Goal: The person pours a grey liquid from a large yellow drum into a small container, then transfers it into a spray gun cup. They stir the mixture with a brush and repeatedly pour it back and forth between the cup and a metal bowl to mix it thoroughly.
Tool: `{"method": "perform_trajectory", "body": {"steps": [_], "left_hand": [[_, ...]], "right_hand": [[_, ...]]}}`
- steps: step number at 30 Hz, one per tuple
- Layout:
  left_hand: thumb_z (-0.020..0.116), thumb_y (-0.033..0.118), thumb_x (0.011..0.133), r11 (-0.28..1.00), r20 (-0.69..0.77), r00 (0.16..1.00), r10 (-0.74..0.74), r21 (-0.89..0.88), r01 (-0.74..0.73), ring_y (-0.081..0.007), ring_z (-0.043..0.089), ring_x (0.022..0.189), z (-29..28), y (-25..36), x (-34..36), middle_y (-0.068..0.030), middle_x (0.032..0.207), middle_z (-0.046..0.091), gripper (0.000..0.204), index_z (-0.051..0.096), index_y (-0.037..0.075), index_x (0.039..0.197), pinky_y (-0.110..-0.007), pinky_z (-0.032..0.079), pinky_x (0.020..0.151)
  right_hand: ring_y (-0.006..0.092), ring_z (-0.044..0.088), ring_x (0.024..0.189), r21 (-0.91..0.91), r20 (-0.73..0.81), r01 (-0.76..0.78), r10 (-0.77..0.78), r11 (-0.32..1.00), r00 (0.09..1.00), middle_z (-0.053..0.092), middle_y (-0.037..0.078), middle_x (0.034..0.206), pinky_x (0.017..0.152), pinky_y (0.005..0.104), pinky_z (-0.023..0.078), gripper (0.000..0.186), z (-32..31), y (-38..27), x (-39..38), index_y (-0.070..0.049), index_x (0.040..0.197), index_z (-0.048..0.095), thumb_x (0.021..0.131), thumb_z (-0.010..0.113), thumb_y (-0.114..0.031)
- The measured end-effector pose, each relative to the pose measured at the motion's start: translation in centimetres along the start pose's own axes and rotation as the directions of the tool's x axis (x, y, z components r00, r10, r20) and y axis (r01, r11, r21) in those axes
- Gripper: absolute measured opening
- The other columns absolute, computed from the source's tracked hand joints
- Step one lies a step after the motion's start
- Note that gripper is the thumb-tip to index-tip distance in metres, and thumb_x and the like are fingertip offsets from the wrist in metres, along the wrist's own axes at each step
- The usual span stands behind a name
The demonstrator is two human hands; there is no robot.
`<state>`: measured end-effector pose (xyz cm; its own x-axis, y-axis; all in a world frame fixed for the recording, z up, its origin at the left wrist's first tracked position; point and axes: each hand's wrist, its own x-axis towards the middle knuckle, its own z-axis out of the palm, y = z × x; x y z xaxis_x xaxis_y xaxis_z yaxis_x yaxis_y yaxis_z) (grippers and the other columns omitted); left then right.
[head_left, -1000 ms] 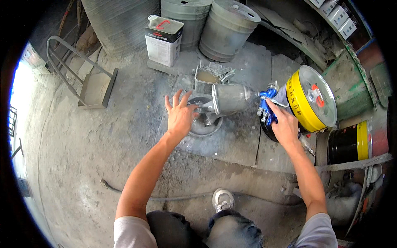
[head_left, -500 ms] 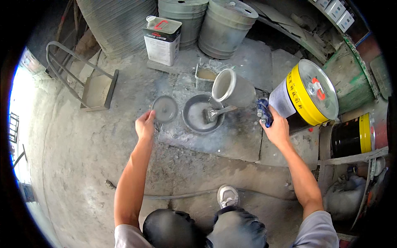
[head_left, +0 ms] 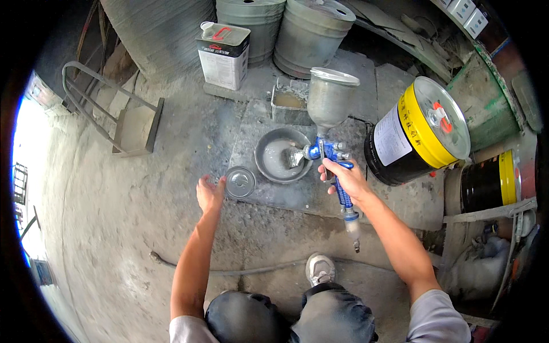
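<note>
The right hand [head_left: 343, 180] grips a blue spray gun [head_left: 331, 157] upright over the bowl [head_left: 281, 155], cup [head_left: 330, 97] on top. The left hand [head_left: 209, 194], spread wide, touches a round lid [head_left: 240, 182] on the floor. Tilting the gun could likely spill the uncapped cup.

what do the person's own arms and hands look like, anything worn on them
Both hands are bare, with no gloves, rings or watch visible on the left hand or the right hand. The forearms are uncovered too. Short light grey sleeves end near the shoulders at the lower edge of the picture. No markings show.
</note>
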<state>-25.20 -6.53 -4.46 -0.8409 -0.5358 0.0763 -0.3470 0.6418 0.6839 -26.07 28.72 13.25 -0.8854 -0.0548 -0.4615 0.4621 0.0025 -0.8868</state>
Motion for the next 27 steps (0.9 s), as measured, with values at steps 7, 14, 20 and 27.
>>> {"method": "perform_trajectory", "body": {"steps": [7, 14, 20, 27], "left_hand": [[0.082, 0.024, 0.075, 0.885, 0.638, 0.634, 0.437, -0.432, -0.175, -0.0216, 0.064, 0.09, -4.2, 13.9, -6.7, -0.011, 0.103, 0.065, 0.057, 0.058, 0.004, 0.122, -0.036, 0.053, 0.077], [0.069, 0.027, 0.088, 0.968, 0.497, 0.832, 0.246, -0.167, -0.186, -0.0251, 0.067, 0.073, -1.8, 14.2, -8.4, -0.0171, 0.083, 0.068, 0.037, 0.054, 0.001, 0.109, -0.042, 0.052, 0.069], [0.063, 0.035, 0.094, 0.986, 0.448, 0.893, 0.04, -0.16, 0.036, -0.0169, 0.062, 0.051, -5.0, 12.5, -5.0, -0.0063, 0.061, 0.063, 0.037, 0.062, -0.001, 0.086, -0.034, 0.049, 0.051], [0.062, 0.029, 0.096, 0.945, 0.495, 0.868, -0.037, -0.266, 0.192, -0.0134, 0.056, 0.047, -3.7, 11.5, -3.6, -0.0071, 0.063, 0.062, 0.034, 0.062, -0.003, 0.086, -0.03, 0.045, 0.043]], "right_hand": [[0.0073, 0.058, 0.069, 0.122, -0.222, 0.11, -0.081, 0.986, 0.972, 0.058, 0.001, 0.083, 0.045, 0.0251, 0.049, 0.032, 4.7, 3.7, 2.7, -0.007, 0.107, 0.048, 0.094, 0.065, -0.03], [0.0298, 0.052, 0.117, -0.087, 0.154, 0.461, -0.446, 0.883, 0.882, 0.056, 0.015, 0.121, 0.103, 0.044, 0.04, 0.067, 7.7, 4.6, 2.6, -0.002, 0.13, 0.046, 0.075, 0.079, -0.022], [0.0349, 0.06, 0.103, -0.778, -0.306, 0.16, -0.589, 0.607, 0.748, 0.065, 0.016, 0.106, 0.091, 0.0433, 0.048, 0.069, -3.4, 2.7, 8.3, -0.005, 0.128, 0.054, 0.075, 0.079, -0.041], [0.0304, 0.069, 0.081, -0.506, -0.103, 0.315, -0.419, 0.803, 0.902, 0.071, 0.014, 0.083, 0.075, 0.0394, 0.054, 0.043, 0.3, 4.5, 11.5, -0.005, 0.085, 0.073, 0.072, 0.079, -0.045]]}}
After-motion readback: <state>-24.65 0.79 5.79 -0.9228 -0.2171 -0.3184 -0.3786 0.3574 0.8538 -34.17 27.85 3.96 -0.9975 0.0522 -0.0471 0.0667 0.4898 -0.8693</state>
